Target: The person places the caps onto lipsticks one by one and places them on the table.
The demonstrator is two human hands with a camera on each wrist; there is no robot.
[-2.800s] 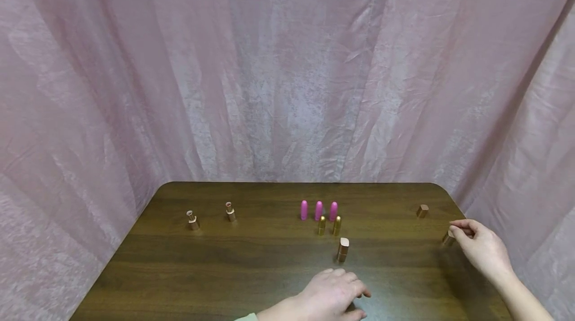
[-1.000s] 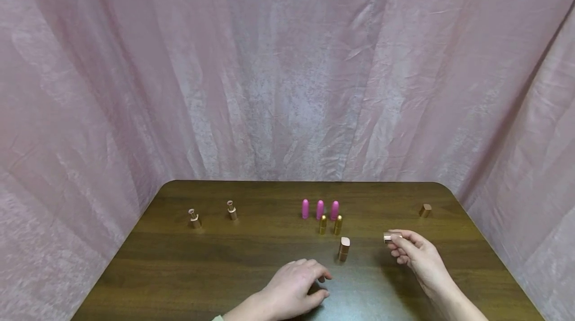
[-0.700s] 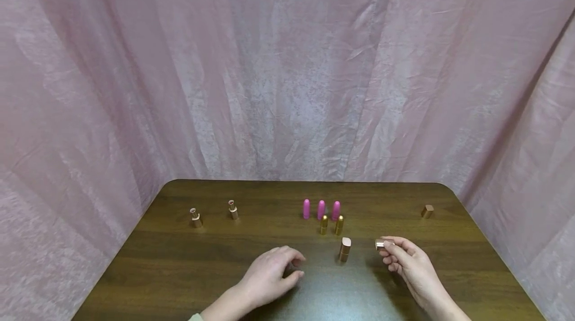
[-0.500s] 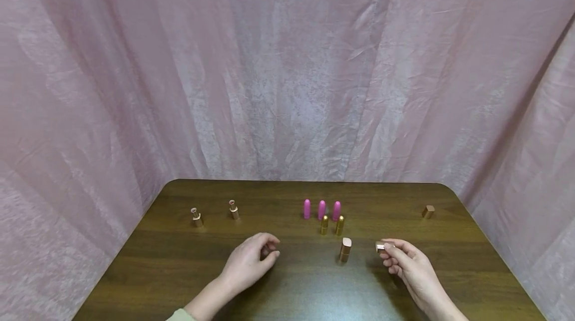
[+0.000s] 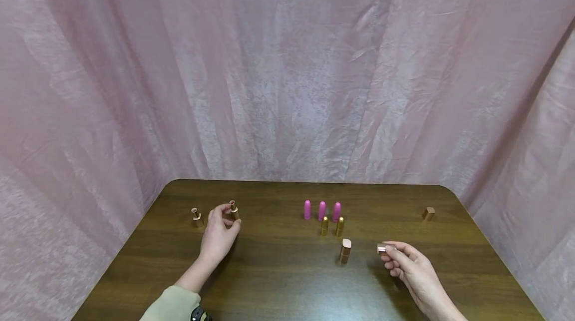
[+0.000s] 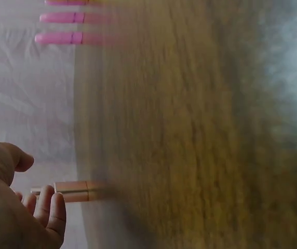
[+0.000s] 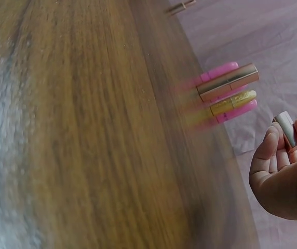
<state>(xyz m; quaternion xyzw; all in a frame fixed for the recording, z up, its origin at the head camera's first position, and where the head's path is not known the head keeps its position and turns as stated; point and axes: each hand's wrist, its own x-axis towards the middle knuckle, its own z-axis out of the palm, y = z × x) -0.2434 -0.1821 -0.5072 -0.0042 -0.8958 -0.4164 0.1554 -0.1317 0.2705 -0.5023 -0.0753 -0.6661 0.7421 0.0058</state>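
Observation:
My left hand (image 5: 217, 238) is at the uncapped rose-gold lipstick tube (image 5: 234, 211) standing on the left of the table, thumb and index finger either side of it. In the left wrist view the thumb stands apart from that tube (image 6: 71, 191), while the fingers overlap its upper part. A second uncapped tube (image 5: 196, 219) stands just left of this hand. My right hand (image 5: 417, 273) pinches a rose-gold lipstick cap (image 5: 382, 249) between thumb and fingers, held sideways above the table. Left of it stands a capped rose-gold lipstick (image 5: 345, 251), upright.
Several pink bullet-shaped tubes (image 5: 307, 210) stand in a row at the back middle, with two gold tubes (image 5: 325, 226) in front. Another rose-gold cap (image 5: 429, 214) stands at the back right of the wooden table (image 5: 278, 286). Pink curtains (image 5: 287, 86) hang behind.
My right hand has lifted the cap from the far right, brought it left and now holds nearly still. My left hand has moved left and away from me to the uncapped tube.

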